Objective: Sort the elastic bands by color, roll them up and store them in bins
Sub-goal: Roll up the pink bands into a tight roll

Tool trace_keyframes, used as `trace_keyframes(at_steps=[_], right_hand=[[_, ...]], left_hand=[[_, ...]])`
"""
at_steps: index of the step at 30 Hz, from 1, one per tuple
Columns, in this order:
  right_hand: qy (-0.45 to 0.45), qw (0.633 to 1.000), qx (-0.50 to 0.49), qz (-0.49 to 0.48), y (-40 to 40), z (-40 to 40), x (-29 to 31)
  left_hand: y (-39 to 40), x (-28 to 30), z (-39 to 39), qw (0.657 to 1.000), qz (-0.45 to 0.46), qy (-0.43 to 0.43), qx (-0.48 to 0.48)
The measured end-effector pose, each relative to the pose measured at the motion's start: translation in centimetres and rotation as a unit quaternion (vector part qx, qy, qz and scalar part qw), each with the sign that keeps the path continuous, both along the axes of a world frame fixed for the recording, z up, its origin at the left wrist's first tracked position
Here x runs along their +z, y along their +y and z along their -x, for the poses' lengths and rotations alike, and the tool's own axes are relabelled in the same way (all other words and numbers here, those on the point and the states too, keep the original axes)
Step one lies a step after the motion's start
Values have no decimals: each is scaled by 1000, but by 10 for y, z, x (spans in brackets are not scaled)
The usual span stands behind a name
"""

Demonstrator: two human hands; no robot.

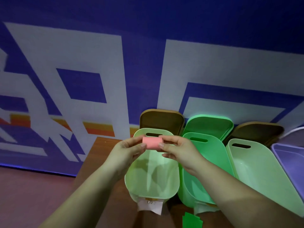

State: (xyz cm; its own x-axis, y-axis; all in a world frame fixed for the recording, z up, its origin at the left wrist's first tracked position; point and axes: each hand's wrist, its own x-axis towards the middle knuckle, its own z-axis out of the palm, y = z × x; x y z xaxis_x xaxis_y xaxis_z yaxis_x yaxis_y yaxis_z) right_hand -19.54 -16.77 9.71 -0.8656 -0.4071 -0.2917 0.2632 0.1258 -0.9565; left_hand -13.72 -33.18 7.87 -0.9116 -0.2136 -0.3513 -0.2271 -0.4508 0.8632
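Pink band roll (150, 142): a rolled elastic band, a short pink cylinder lying crosswise, held in the air above the far end of the pale green bin (152, 171), just in front of its slot handle.
Handling (judged): light and soft; the coil looks springy and is likely to unwind if the pressure on its ends or outer lap is let go.
Where to hold (judged): across the two flat ends, or round the outside with a finger over the loose tail, so the turns stay together.
Left hand (127, 149): fingers and thumb curled in, pinching the roll's end at 9 o'clock; nothing else in it.
Right hand (178, 149): thumb and fingertips closed on the end at 3 o'clock; the lower fingers hang loosely curled beneath.
Bins: four in a row on the brown tabletop (100, 153), pale green, then a brighter green bin (202, 170) at 3 o'clock of it, a second pale bin (256, 170), and a lilac bin (291, 155) at the frame edge; all look empty as far as can be seen.
Lids: brown, green and brown lids lean behind the bins at 12 o'clock.
Labels: paper tags hang at the near ends of two bins; writing unreadable.
Loose green piece (191, 220): at 6 o'clock on the tabletop, possibly another band.
Stage (judged): roll finished, about to be dropped in.
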Motion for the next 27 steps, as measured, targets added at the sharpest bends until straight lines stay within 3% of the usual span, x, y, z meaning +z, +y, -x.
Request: trace_keyframes(at_steps=[7,11,13,14,16,17,19,23,27], right_hand=[[-83,983,-130,-103,-29,34,-60],[-129,959,-184,-173,-53,50,-100],[-166,948,-215,-168,-60,58,-107],[-193,941,-228,-157,-63,60,-107],[-230,934,-245,-125,-70,64,-108],[-241,931,-252,-110,-73,66,-110],[-241,928,-271,-83,-76,67,-115],[-214,923,-310,-75,-78,69,-128],[-198,921,-310,-124,-79,66,-141]], left_hand=[[19,-62,54,990,88,-105,15],[30,-87,80,977,11,-190,97],[34,-90,90,971,28,-219,87],[36,-96,95,970,-6,-213,120],[40,-103,102,962,57,-238,124],[40,-109,104,957,42,-253,132],[42,-117,110,957,11,-251,145],[45,-121,114,957,38,-252,137],[44,-129,114,951,77,-266,140]])
